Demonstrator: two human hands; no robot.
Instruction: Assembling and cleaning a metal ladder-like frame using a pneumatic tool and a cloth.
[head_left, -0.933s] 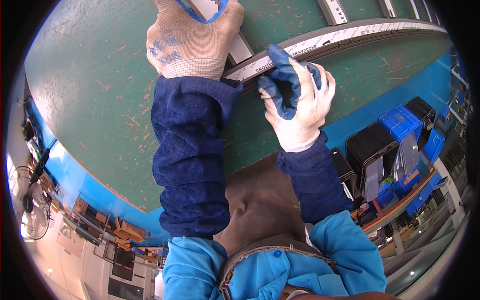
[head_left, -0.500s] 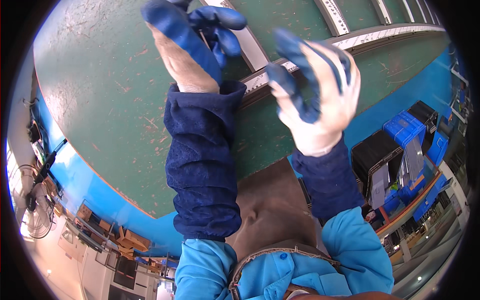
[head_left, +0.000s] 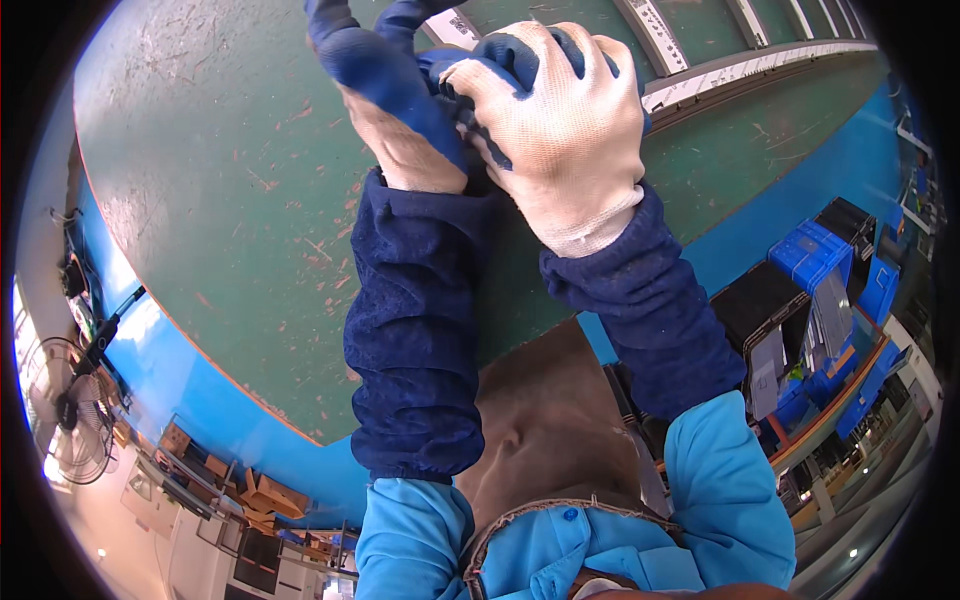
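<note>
Glare whitens the tabletop (head_left: pixel 220 230); warped outer edges seem soft.

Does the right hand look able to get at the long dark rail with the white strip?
Probably yes: the white-gloved right hand overlaps the rail in view, with nothing visible blocking the exposed stretch. Its fingers, though, are close against the blue-gloved left hand.
</note>
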